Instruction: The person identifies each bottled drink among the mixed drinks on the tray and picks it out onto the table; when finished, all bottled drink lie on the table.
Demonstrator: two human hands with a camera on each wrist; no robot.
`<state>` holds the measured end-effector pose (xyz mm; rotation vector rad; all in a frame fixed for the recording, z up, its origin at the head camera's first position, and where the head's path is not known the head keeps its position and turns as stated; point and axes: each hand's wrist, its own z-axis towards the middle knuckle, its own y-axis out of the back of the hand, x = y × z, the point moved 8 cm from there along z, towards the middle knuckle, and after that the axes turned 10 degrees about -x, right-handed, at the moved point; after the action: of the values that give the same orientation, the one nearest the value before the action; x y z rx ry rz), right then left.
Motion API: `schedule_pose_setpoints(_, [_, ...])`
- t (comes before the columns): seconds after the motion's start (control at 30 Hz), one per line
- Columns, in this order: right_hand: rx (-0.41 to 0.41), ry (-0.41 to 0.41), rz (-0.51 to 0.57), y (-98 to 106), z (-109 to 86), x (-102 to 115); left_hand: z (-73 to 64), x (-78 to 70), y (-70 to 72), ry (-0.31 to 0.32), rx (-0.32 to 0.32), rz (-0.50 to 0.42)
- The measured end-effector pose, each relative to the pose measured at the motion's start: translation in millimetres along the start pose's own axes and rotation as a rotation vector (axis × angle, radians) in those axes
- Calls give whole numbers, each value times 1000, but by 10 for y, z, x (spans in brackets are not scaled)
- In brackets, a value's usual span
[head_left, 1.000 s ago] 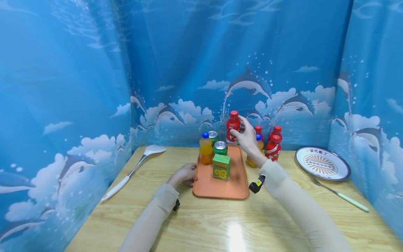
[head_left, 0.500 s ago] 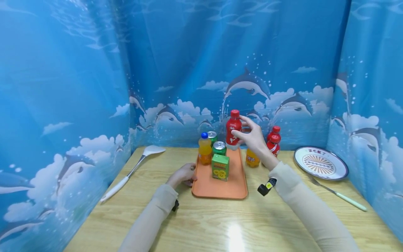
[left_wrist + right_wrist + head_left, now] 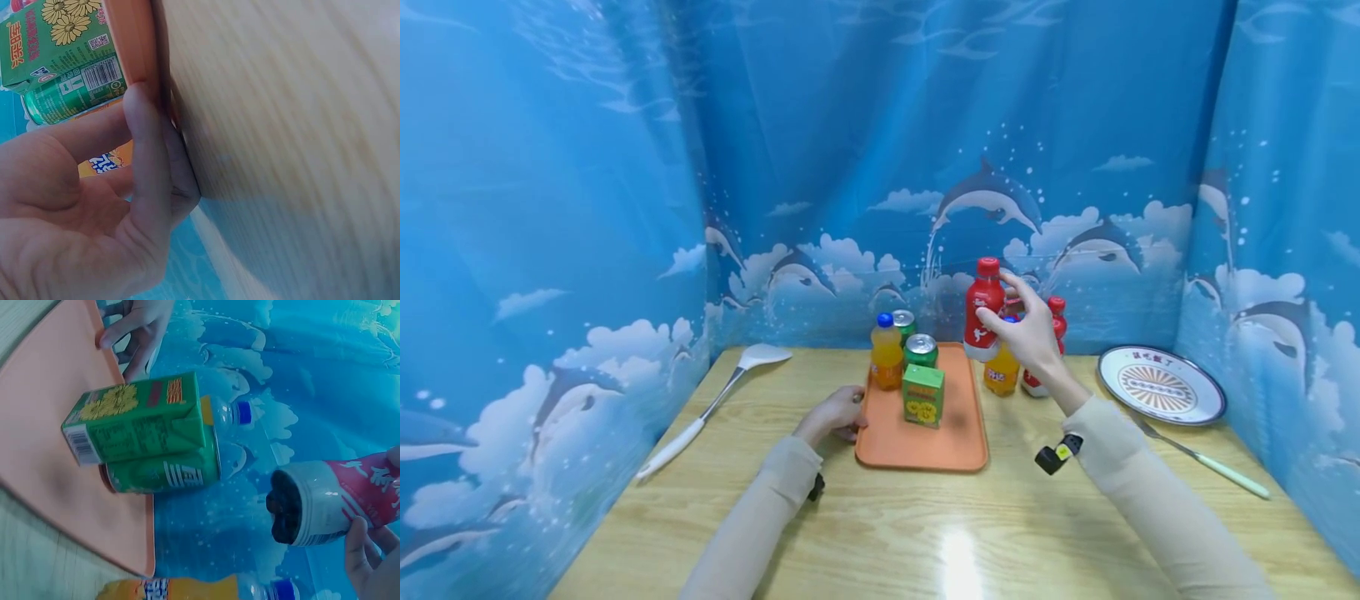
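Note:
My right hand (image 3: pixel 1032 335) holds a red-labelled cola bottle (image 3: pixel 982 315) upright and raised, right of the orange tray (image 3: pixel 917 452). The right wrist view shows the dark base of the bottle (image 3: pixel 290 509). My left hand (image 3: pixel 833 414) pinches the tray's left rim, thumb (image 3: pixel 145 119) on the edge and fingers partly hidden beneath it. On the tray stand a green drink carton (image 3: pixel 922 397), two green cans (image 3: pixel 921 351) and an orange soda bottle (image 3: pixel 886 360). A second orange soda bottle (image 3: pixel 1001 375) stands on the table just below the raised bottle.
More red-capped bottles (image 3: pixel 1057 321) stand behind my right hand, partly covered by it. Farther right lie a patterned plate (image 3: pixel 1212 402) and a fork (image 3: pixel 1225 475) with a pale green handle. A white-handled turner (image 3: pixel 763 356) lies on the left. A blue dolphin curtain (image 3: pixel 865 167) encloses the table.
My right hand has carried the red bottle from over the tray's back edge to the right, above the orange soda bottle beside the tray. The left hand stays on the rim.

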<state>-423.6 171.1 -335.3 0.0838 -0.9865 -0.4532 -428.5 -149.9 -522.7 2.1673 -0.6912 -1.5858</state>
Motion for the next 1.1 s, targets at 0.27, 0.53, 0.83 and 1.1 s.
schedule_pose_setpoints(0.27, [-94, 19, -45, 325, -33, -133, -7, -17, 11, -4, 2, 6])
schedule_pose_setpoints(0.53, [-189, -19, -153, 733, -62, -389, -8, -7, -2, -15, 11, 2])
schedule_pose_setpoints(0.83, [-276, -83, -251, 1089, -133, -741, -5, -4, 17, -15, -13, 6])
schedule_pose_setpoints(1.1, [-344, -125, -339, 1270, -187, -1017, -8, -11, -7, -6, 7, 3])
